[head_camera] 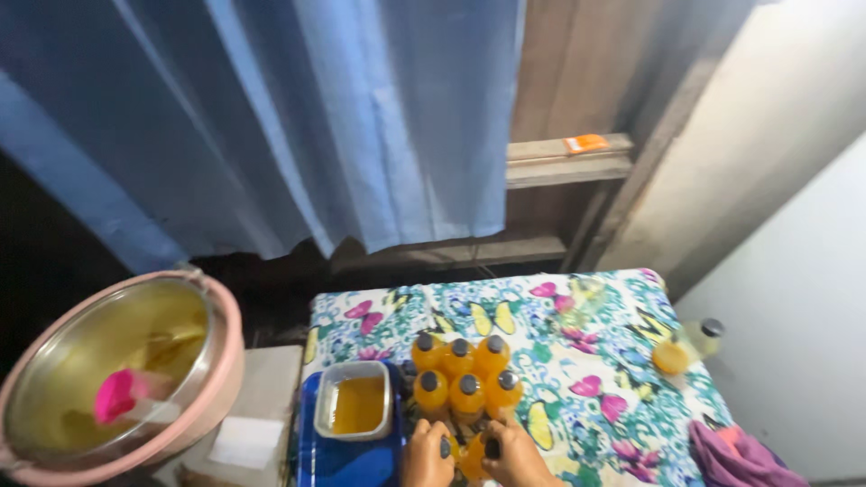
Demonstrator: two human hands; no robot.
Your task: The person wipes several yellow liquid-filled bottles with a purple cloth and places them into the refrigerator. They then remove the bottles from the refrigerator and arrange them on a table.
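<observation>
Several small bottles of orange liquid with dark caps (463, 368) stand grouped on a table covered by a butterfly-print cloth (577, 361). At the frame's bottom edge, my left hand (426, 455) and my right hand (518, 457) each grip a further capped orange bottle (471, 454) in the front row. A clear rectangular container of orange liquid (355, 403) sits on a blue tray (343, 460) just left of my left hand.
A large metal bowl in a pink basin (117, 370) holds yellowish liquid and a pink scoop at left. One bottle lies on its side (686, 347) at the table's right. Purple cloth (740, 455) sits at the lower right. A blue curtain (271, 117) hangs behind.
</observation>
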